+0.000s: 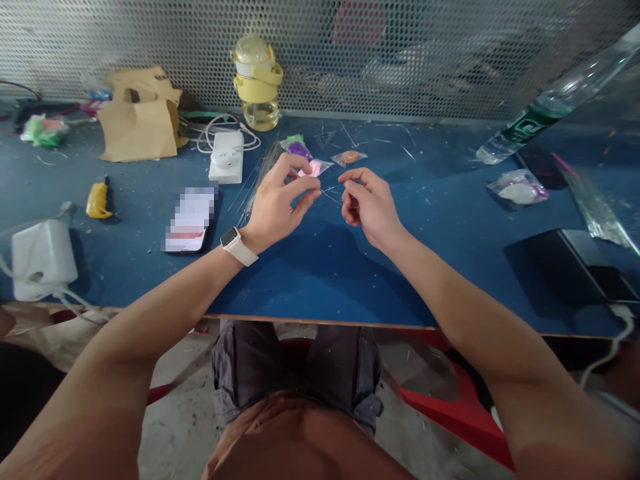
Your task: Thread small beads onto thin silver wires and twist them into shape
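My left hand (pixel 286 195), with a pale watch (pixel 239 247) on its wrist, pinches a thin wire (pixel 331 191) between thumb and fingertips. The wire's fine strands run across the gap toward my right hand (pixel 367 203). That hand has its fingers curled around the other end, though the exact grip is hard to make out. Just beyond my fingers lie small clear bags with purple (pixel 299 148), pink (pixel 315 168) and orange (pixel 350 158) contents. A bundle of thin wires (pixel 267 170) lies on the blue table (pixel 320 280) beside my left hand.
Left of me are a phone (pixel 191 220), a white power strip (pixel 227 157), a yellow-handled tool (pixel 99 200) and a brown paper bag (pixel 137 130). A yellow drink bottle (pixel 259 83) stands against the perforated panel (pixel 310 60). To the right are a tilted water bottle (pixel 533 123) and a black box (pixel 565 263).
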Tool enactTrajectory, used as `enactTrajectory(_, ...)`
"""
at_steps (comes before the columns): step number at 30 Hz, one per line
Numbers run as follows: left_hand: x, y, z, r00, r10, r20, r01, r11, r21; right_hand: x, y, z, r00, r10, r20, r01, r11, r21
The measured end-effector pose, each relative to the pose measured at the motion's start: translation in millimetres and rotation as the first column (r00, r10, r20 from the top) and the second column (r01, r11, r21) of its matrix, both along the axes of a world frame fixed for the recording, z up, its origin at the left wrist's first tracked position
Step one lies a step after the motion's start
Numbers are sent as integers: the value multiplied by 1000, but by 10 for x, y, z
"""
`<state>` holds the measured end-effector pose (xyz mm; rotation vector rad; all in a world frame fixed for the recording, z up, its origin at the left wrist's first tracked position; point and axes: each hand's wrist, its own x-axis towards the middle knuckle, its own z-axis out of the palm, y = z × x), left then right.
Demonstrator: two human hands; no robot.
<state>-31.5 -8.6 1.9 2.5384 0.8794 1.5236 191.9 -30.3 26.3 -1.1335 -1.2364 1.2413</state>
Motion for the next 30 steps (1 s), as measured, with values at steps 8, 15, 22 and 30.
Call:
enactTrajectory(8,-17,-32,96,998,5,-58,-12,992,-127,28,-30,0,991,73,111,-69,997,-39)
enactTrajectory(15,-18,-51,121,996,41,-78,-46,997,-68,43,-20,-5,990,86,112,-84,996,-27)
enactTrajectory(22,8,-33,66,997,25,-75,-30,997,-74,32,-29,27,990,51,132,-60,996,63)
enactTrajectory(30,-3,-34,65,986,20,-166,-22,1000,-10,95,-16,-39,986,55,159,-83,982,171)
